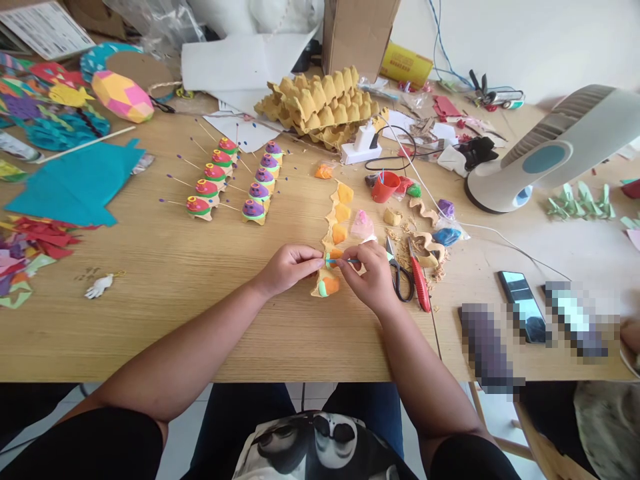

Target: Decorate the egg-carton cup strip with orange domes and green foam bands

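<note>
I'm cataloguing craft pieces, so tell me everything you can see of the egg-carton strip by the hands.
The egg-carton strip looks like tan molded pulp, with a jagged left edge. Five orange patches run along it, pale green beside the two nearest the person. It lies on the wooden table, running away from the person. The left hand is at its left edge; by the second-nearest patch the right hand holds a slim blue stick, contact unclear.

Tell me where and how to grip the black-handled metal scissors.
Take the black-handled metal scissors by their looped handles, probably from the person's side: the loops point that way, the blades away. Mind the long red tool close on their right.
</note>
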Demonstrator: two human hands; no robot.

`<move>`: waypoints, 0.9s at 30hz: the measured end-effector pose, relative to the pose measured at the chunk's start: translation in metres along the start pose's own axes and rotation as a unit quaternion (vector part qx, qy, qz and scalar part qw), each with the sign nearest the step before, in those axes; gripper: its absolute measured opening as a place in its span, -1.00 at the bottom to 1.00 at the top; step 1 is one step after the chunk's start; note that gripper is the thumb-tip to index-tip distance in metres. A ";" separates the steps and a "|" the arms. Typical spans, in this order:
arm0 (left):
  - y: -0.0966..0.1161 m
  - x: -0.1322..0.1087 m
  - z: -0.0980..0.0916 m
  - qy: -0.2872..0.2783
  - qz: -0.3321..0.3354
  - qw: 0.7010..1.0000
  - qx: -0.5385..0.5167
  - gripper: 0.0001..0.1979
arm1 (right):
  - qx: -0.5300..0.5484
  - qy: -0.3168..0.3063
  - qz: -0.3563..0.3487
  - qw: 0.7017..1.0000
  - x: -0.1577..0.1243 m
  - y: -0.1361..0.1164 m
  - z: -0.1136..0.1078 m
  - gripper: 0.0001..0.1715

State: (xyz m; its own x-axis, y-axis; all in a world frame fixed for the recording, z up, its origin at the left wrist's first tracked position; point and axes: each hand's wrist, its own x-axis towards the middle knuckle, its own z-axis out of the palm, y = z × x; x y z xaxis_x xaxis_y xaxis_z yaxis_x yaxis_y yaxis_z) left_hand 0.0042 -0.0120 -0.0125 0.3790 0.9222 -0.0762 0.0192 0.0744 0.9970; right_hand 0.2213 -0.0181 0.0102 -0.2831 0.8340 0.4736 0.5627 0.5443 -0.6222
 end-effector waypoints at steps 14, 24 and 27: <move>0.003 -0.001 0.002 -0.012 0.006 1.000 0.028 -0.69 | 0.022 0.017 0.050 0.998 0.000 -0.003 -0.001 -0.86; 0.006 0.000 0.001 -0.005 -0.004 1.000 0.006 -0.66 | -0.015 -0.012 -0.008 1.000 0.000 -0.002 -0.004 -0.90; 0.007 -0.001 0.003 -0.004 -0.007 1.000 -0.005 -0.67 | -0.040 -0.019 -0.020 0.999 -0.001 -0.002 -0.003 -0.89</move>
State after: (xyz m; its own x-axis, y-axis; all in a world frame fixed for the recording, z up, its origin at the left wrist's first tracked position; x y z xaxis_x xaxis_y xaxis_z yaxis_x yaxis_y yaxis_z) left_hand 0.0068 -0.0138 -0.0049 0.3856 0.9182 -0.0909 0.0154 0.0921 0.9956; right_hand 0.2227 -0.0200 0.0131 -0.3354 0.8152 0.4721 0.6101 0.5698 -0.5505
